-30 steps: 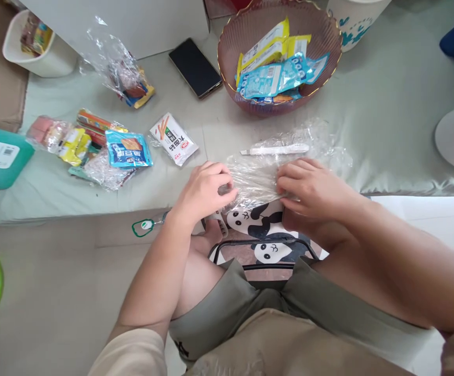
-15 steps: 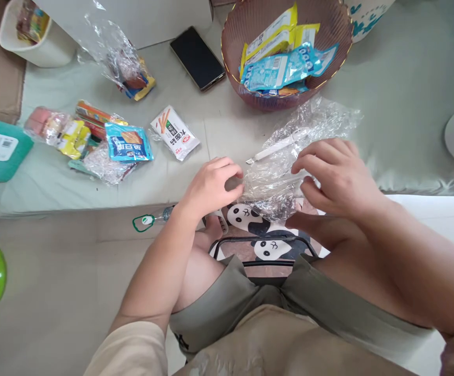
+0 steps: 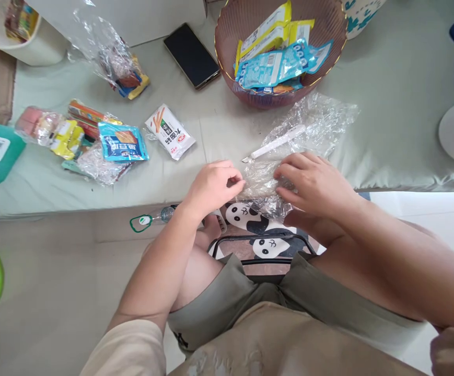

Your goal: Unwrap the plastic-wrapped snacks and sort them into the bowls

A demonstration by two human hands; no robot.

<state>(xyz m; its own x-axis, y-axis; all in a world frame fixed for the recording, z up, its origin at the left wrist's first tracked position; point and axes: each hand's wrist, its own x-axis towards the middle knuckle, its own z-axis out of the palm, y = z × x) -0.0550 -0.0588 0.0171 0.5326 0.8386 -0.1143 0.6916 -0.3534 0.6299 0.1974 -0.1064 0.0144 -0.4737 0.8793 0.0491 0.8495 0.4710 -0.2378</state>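
Crumpled clear plastic wrap (image 3: 260,180) lies at the table's front edge, partly hanging over it. At its left edge my left hand (image 3: 217,183) is closed, thumb and forefinger together on the film. My right hand (image 3: 313,183) rests over the wrap's right part, fingers bent and the thumb apart from them. Just beyond the hands, a white craft knife (image 3: 277,142) lies on the wrap, its small blade pointing left. To the left is a white snack packet (image 3: 171,131) with a carrot-like picture. Some of the film is hidden under my right hand.
A ribbed pink bowl (image 3: 227,68) holds yellow and blue snack packets. A phone (image 3: 191,55) lies beside it. At left are a blue packet (image 3: 123,143) among other wrapped snacks, a bagged snack (image 3: 128,78), a white bin (image 3: 46,47) and a teal box (image 3: 11,162).
My right hand has moved left and come down onto the plastic wrap. My left hand stays at the wrap's left edge, its thumb and forefinger closer together. The view has shifted slightly.
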